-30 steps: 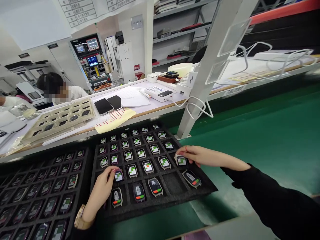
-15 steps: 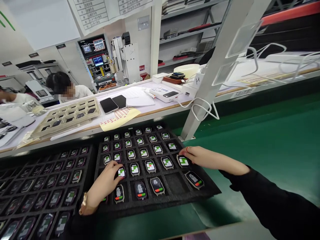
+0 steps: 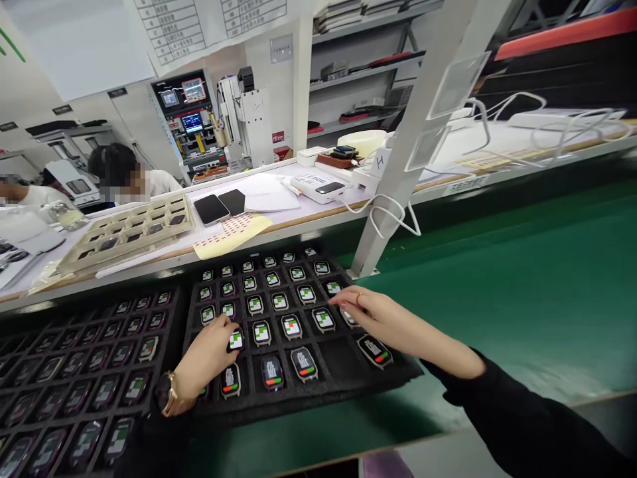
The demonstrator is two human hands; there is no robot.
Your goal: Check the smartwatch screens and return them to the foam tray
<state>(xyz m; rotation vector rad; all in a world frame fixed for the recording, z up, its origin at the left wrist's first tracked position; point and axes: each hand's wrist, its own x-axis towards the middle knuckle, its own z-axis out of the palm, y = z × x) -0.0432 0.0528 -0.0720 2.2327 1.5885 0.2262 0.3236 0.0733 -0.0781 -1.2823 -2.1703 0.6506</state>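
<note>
Head view: the left hand (image 3: 209,355) curves its fingers and thumb around a rounded-square, green-and-white-screened watch (image 3: 235,340) in a black foam compartment tray (image 3: 341,360); whether gripping, I cannot tell. The right hand (image 3: 381,322), fingers extended, slightly parted, nothing visible between them, partly covers another lit watch (image 3: 348,319).

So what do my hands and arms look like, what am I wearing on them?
Your left hand and right hand are ungloved. Your right arm has a black sleeve; the left sleeve looks dark too. A red ring is on a right finger, a gold-coloured band round the left wrist.
</note>
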